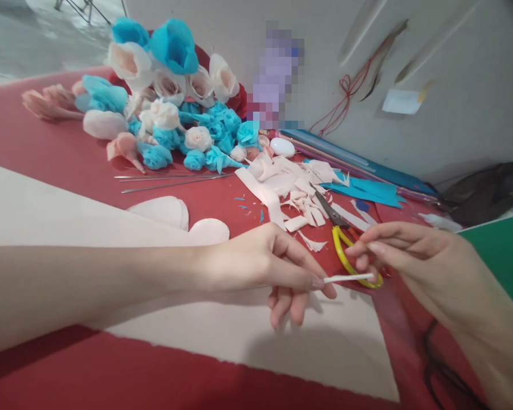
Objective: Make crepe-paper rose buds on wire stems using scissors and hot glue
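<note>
My left hand (277, 267) reaches in from the left and pinches a thin wire with a white-wrapped tip (348, 278) between thumb and index finger. The wrapped end points right, and a bit of bare wire shows behind the hand. My right hand (410, 256) is closed just right of that tip, its thumb and fingers drawn together; whatever they hold, if anything, is too small to make out. Behind the fingers lie scissors (344, 253) with yellow and red handles. Under both hands a large pale paper sheet (325, 353) covers part of the red tabletop (154, 370).
Blue, white and pink paper flowers (175, 114) are heaped at the back left. Several metal wires (166, 181) lie before them, near rounded pale paper petals (209, 232). Pale paper scraps (299, 193) and blue paper strips (363, 191) lie beyond the scissors. A dark cord (436, 364) is at lower right.
</note>
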{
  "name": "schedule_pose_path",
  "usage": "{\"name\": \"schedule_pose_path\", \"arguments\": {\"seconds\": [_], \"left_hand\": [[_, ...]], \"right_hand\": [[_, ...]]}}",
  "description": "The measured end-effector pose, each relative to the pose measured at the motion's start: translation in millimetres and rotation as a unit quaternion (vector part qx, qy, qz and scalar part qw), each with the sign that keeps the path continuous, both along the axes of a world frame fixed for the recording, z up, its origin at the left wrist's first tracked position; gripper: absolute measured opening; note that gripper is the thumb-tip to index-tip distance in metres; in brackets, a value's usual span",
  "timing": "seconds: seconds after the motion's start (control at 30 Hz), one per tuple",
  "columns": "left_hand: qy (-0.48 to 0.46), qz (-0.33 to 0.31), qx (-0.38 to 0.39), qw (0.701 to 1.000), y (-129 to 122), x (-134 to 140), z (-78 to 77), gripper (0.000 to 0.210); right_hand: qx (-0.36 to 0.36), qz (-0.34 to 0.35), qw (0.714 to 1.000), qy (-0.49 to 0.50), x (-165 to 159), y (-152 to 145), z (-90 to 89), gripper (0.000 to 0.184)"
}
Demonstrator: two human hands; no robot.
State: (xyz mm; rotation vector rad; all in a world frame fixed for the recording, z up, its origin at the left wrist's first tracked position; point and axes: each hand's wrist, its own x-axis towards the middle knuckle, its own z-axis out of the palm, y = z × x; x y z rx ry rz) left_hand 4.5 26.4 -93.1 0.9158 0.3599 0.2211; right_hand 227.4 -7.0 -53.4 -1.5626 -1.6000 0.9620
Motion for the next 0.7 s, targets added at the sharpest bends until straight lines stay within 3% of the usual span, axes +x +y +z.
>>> {"name": "schedule_pose_path", "arguments": {"seconds": [0.27, 0.47, 0.6, 0.7], "left_hand": [[0.002, -0.008, 0.0, 1.0, 1.3, 0.2, 1.1, 0.019], [-0.001, -0.002, -0.007, 1.0, 0.2, 0.6, 0.7, 0.019], [0.001, 0.005, -0.007, 1.0, -0.3, 1.1, 0.8, 0.018], [0.003, 0.005, -0.011, 1.0, -0.2, 1.4, 1.5, 0.018]], "right_hand": [[0.017, -0.042, 0.999, -0.01, -7.2, -3.0, 2.5, 0.014], [0.065, -0.053, 0.992, -0.094, -9.1, -3.5, 3.1, 0.011], [0.084, -0.027, 0.983, -0.161, -6.3, -2.5, 2.0, 0.031], [0.113, -0.065, 0.957, -0.26, -2.0, -0.2, -1.0, 0.049]]}}
